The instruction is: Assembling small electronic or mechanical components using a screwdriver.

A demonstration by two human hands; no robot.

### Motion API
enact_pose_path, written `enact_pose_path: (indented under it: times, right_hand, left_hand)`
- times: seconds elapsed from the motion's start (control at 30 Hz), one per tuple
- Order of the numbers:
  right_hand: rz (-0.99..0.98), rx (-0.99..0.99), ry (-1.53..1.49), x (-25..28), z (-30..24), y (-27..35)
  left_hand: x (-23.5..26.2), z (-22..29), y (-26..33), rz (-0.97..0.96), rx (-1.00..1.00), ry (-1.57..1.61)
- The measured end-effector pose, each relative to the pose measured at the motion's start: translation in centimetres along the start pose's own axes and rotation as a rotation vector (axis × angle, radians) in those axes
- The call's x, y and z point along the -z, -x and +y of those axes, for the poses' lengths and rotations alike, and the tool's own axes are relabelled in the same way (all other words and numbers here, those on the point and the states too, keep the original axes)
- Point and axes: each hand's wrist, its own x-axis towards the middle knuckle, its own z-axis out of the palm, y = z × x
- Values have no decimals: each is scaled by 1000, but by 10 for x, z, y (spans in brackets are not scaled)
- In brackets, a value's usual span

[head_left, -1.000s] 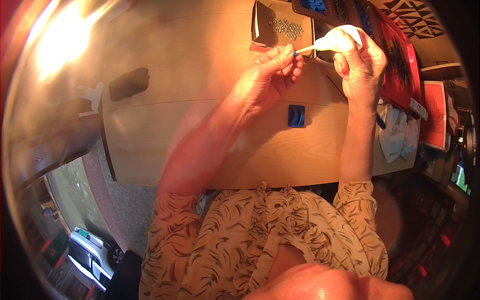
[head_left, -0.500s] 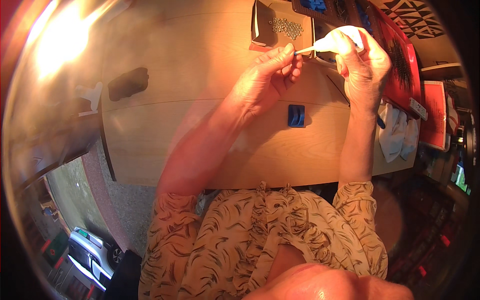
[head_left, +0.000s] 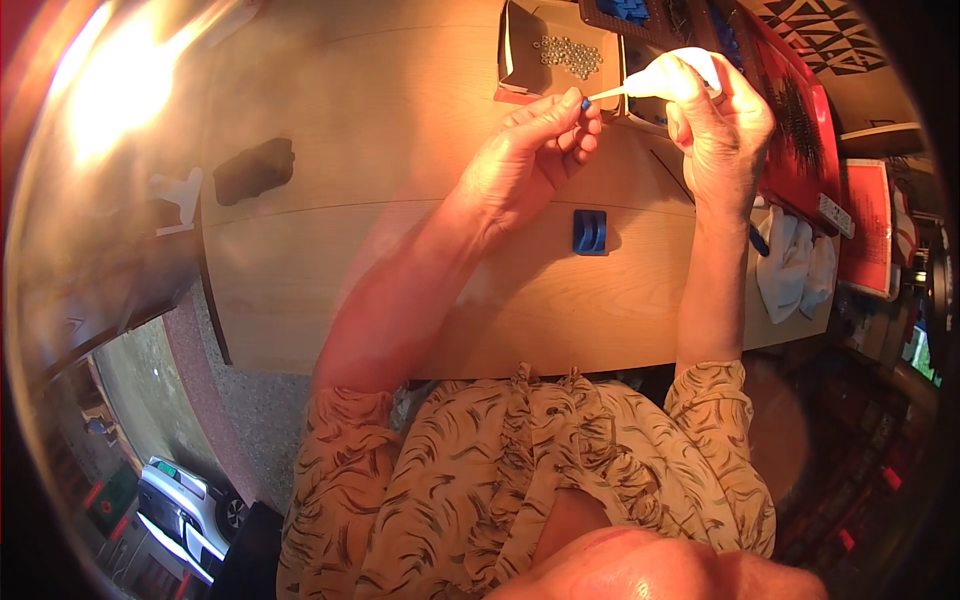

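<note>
My left hand [head_left: 530, 150] pinches a tiny blue part [head_left: 584, 103] between thumb and fingertips, raised over the wooden table [head_left: 400, 270]. My right hand [head_left: 715, 120] grips a white squeeze bottle [head_left: 672, 78] whose thin nozzle points left and touches the blue part. A blue plastic block [head_left: 590, 232] lies on the table just below both hands.
A small open cardboard box [head_left: 520, 50] with several small metal pieces [head_left: 570, 55] sits at the far edge. A red tray [head_left: 800, 130] with dark parts lies to the right, a white cloth [head_left: 795, 265] below it. A dark object [head_left: 253, 170] rests at left.
Both hands stay close together; the bottle's nozzle remains at the blue part, with only slight shifts of the fingers.
</note>
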Motion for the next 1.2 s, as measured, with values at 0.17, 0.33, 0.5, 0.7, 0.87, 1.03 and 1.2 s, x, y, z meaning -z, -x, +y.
enact_pose_path:
  times: [0.17,0.33,0.5,0.7,0.87,1.03,1.2]
  right_hand:
    - [-16,-123,-201,3,-4,-2]
    - [-187,-185,-460,16,0,-8]
    - [-62,-114,-270,10,-1,-2]
    - [-31,-13,-149,0,-7,0]
    - [-54,-6,-110,2,-2,0]
    - [-48,3,-78,2,-1,1]
    - [-50,-2,-60,4,-1,2]
  left_hand:
    - [0,0,-3,-13,-6,-25]
    - [0,2,-1,-34,-14,-61]
    - [0,2,-1,-43,9,-77]
    - [2,2,-2,-47,-6,-54]
    - [2,2,-4,-51,-9,-62]
    - [2,0,-4,-58,-24,-50]
    - [1,0,-3,-43,-20,-40]
